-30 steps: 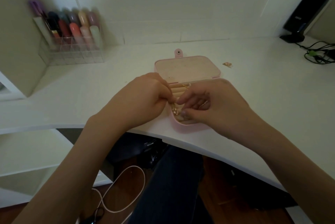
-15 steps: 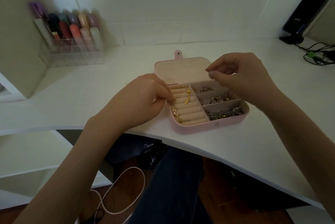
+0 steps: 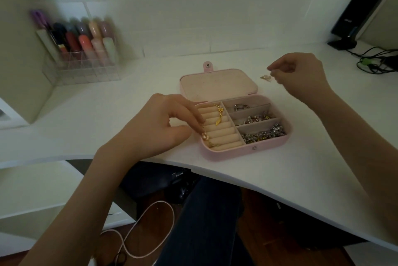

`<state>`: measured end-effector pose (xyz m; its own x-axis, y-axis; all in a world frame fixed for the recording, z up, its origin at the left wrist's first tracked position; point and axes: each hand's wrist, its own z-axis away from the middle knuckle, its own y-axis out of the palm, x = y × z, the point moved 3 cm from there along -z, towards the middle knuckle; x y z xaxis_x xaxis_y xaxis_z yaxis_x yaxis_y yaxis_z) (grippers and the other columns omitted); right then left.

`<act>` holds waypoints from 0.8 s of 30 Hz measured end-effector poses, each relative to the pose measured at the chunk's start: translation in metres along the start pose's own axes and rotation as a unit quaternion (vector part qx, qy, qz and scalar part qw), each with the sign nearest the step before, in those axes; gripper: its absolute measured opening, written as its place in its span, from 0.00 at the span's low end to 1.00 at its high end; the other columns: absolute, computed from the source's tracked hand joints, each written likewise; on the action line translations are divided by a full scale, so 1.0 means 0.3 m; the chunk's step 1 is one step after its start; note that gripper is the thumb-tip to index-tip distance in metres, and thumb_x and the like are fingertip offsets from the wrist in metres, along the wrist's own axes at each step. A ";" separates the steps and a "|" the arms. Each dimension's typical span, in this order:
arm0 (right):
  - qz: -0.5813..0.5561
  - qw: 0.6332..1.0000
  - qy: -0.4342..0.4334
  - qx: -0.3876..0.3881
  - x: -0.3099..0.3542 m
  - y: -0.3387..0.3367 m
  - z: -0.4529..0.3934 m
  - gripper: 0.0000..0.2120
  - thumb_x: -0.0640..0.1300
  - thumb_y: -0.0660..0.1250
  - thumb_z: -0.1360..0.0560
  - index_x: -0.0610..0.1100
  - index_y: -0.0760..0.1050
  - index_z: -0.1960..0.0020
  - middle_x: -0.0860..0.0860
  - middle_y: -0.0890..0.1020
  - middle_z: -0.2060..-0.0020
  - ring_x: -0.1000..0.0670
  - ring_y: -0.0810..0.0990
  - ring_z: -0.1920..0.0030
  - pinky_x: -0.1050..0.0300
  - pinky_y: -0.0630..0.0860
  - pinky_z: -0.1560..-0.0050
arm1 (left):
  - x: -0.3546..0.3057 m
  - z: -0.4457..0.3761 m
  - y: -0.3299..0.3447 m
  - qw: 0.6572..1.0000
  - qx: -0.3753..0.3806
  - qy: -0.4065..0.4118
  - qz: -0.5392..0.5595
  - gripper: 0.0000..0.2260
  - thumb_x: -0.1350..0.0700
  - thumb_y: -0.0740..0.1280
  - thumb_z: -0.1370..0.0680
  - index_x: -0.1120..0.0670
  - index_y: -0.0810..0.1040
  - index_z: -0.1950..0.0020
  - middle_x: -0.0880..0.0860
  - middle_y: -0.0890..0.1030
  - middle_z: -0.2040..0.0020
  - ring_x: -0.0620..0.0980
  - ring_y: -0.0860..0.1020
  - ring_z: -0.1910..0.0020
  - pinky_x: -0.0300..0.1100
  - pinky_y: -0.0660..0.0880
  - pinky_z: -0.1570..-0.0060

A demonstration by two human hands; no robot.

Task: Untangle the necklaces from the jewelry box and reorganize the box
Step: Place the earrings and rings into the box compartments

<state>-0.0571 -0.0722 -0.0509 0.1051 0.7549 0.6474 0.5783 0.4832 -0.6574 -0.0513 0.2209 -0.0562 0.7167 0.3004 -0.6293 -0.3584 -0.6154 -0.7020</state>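
**Hands split between box and desk**

Resting at the box's (image 3: 228, 153) left edge, the left hand (image 3: 157, 128) had its fingers curled, the fingertips (image 3: 199, 124) touching a gold chain (image 3: 207, 139) by the ring rolls; whether they actually pinched it could not be told. A second gold pendant (image 3: 219, 115) lay across the rolls just right of those fingers. Further right, three compartments held silver jewelry (image 3: 261, 133), tangled in the nearest two. The lid (image 3: 217, 85) lay open flat beyond the left hand. The right hand (image 3: 301, 76) hovered above the desk (image 3: 280, 169), well apart from the left, its thumb and fingers drawn together as if pinching something too small to make out. A small gold piece (image 3: 265, 77) sat on the desk just left of its fingertips. Far left of both hands stood a clear organizer (image 3: 81, 67) of lipsticks.
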 end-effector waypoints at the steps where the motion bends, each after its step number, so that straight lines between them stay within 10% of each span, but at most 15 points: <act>1: 0.011 1.000 0.007 -0.013 -0.024 0.005 -0.012 0.08 0.37 0.67 0.28 0.46 0.82 0.55 0.45 0.83 0.60 0.52 0.78 0.62 0.72 0.70 0.59 | 0.003 0.004 0.004 1.000 0.009 -0.001 0.012 0.18 0.52 0.60 0.38 0.51 0.87 0.58 0.43 0.84 0.55 0.38 0.78 0.50 0.30 0.72 0.48; 10: 0.131 0.990 -0.018 0.049 -0.132 0.109 -0.045 0.15 0.40 0.63 0.22 0.39 0.77 0.37 0.42 0.79 0.39 0.43 0.76 0.38 0.58 0.65 0.37 | 0.012 -0.006 0.006 0.999 0.000 -0.018 0.027 0.14 0.60 0.63 0.37 0.52 0.86 0.59 0.44 0.84 0.55 0.38 0.78 0.50 0.28 0.71 0.48; 17: 0.141 0.988 -0.069 0.012 -0.119 0.130 -0.034 0.09 0.36 0.65 0.25 0.38 0.82 0.49 0.42 0.84 0.53 0.42 0.79 0.51 0.55 0.71 0.48 | 0.006 -0.014 -0.001 0.998 -0.051 -0.018 0.039 0.16 0.52 0.59 0.37 0.51 0.85 0.59 0.44 0.83 0.55 0.39 0.79 0.51 0.28 0.72 0.48; 24: -0.019 0.999 0.025 0.040 -0.122 0.104 -0.022 0.10 0.39 0.71 0.28 0.45 0.79 0.47 0.48 0.80 0.62 0.53 0.76 0.61 0.72 0.68 0.60 | -0.017 -0.036 0.009 0.997 -0.062 -0.027 0.046 0.14 0.50 0.60 0.36 0.47 0.84 0.59 0.46 0.83 0.56 0.41 0.80 0.53 0.32 0.73 0.49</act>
<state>-0.0377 -0.0877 -0.0924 0.1252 0.7131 0.6897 0.5166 0.5467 -0.6590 -0.0494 0.2100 -0.0513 0.6491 0.2758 -0.7089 -0.3422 -0.7265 -0.5959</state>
